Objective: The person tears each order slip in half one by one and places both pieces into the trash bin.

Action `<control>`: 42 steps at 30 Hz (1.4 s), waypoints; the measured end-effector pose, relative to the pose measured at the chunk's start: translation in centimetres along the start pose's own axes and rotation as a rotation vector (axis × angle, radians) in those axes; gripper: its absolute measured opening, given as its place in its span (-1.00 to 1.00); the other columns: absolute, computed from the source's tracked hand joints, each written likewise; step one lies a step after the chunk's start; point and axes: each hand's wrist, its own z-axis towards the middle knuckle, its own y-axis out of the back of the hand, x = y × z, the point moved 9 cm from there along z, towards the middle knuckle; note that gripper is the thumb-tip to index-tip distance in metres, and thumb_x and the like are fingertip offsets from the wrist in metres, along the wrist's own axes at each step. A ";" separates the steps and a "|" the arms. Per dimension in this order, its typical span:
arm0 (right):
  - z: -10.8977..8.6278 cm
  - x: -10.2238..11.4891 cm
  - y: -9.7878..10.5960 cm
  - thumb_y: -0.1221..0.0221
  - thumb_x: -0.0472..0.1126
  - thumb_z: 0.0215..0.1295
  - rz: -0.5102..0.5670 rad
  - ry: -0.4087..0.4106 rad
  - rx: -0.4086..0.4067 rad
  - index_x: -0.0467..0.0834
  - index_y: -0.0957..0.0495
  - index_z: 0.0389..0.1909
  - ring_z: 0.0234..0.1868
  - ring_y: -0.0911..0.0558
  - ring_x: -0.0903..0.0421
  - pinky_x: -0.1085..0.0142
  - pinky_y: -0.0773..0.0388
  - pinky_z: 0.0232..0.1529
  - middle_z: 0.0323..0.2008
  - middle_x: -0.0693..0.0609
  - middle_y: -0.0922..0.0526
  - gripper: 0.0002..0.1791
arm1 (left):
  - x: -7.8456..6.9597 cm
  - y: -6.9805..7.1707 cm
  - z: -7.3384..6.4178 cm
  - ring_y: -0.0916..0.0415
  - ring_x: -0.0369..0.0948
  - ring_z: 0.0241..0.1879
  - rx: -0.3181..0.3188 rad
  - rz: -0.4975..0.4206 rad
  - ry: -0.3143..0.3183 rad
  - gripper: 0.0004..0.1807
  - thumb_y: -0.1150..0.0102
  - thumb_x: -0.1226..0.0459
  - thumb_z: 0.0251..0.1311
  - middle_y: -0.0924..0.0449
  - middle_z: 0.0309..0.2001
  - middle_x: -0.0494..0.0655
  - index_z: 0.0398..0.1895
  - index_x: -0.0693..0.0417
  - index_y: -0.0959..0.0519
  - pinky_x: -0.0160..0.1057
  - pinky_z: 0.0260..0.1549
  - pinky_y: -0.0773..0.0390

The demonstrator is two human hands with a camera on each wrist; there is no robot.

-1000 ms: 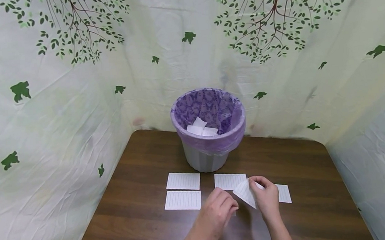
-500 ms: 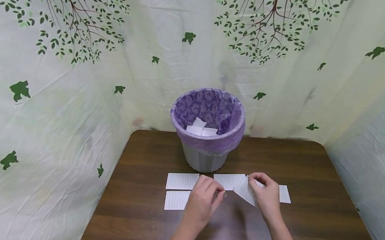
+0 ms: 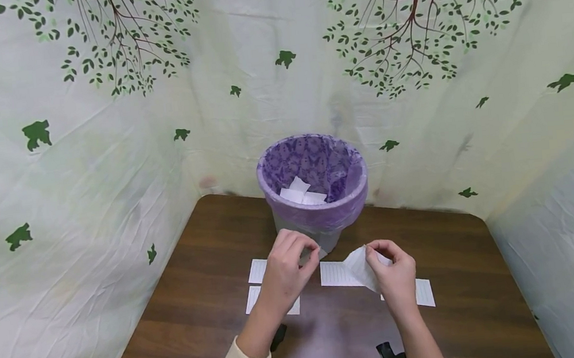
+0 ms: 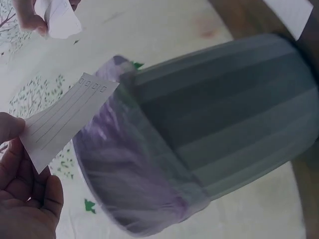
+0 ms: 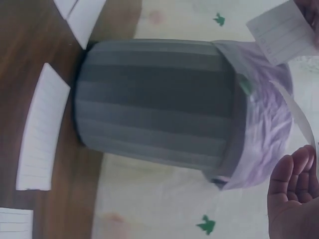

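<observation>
Pinching a white ruled paper piece in the left grip, a second white paper piece in the right grip.
Held above the brown wood-grain tabletop, in front of a grey ribbed bin with a purple patterned plastic liner, near the middle of the tabletop's back edge. Nearer to the liner, by judgement: the left grip, with the first piece's long axis aimed slantwise toward the liner in the left wrist view. Inside the liner: white paper scraps. Flat before the bin: white ruled cards.
</observation>
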 end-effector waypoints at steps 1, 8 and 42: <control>0.1 0.3 -0.1 -0.37 -0.30 0.31 0.008 0.007 0.002 -0.21 -0.77 -0.26 -0.32 -0.62 0.28 0.49 -0.52 -0.32 -0.41 0.29 -0.69 -0.95 | 0.1 0.1 0.3 -0.53 -0.13 -0.22 -0.006 0.001 0.002 -0.83 -0.44 0.50 0.09 -0.67 -0.37 -0.13 -0.39 0.09 -0.66 -0.27 -0.16 -0.56; 1.1 2.6 -0.8 -0.37 -0.27 0.33 0.046 0.051 0.008 -0.20 -0.76 -0.26 -0.31 -0.64 0.24 0.45 -0.56 -0.34 -0.38 0.27 -0.71 -0.94 | 0.7 0.9 2.0 -0.54 -0.09 -0.22 -0.052 -0.025 0.019 -0.84 -0.42 0.51 0.11 -0.68 -0.37 -0.09 -0.39 0.13 -0.65 -0.23 -0.14 -0.58; 9.3 10.0 -5.7 -0.34 -0.22 0.33 0.205 0.164 0.056 -0.12 -0.75 -0.29 -0.21 -0.61 0.18 0.45 -0.55 -0.26 -0.29 0.15 -0.71 -0.94 | 5.1 2.3 10.4 -0.54 0.00 -0.22 -0.126 -0.029 0.005 -0.96 -0.34 0.48 0.28 -0.70 -0.31 0.08 -0.32 0.24 -0.68 -0.09 -0.10 -0.56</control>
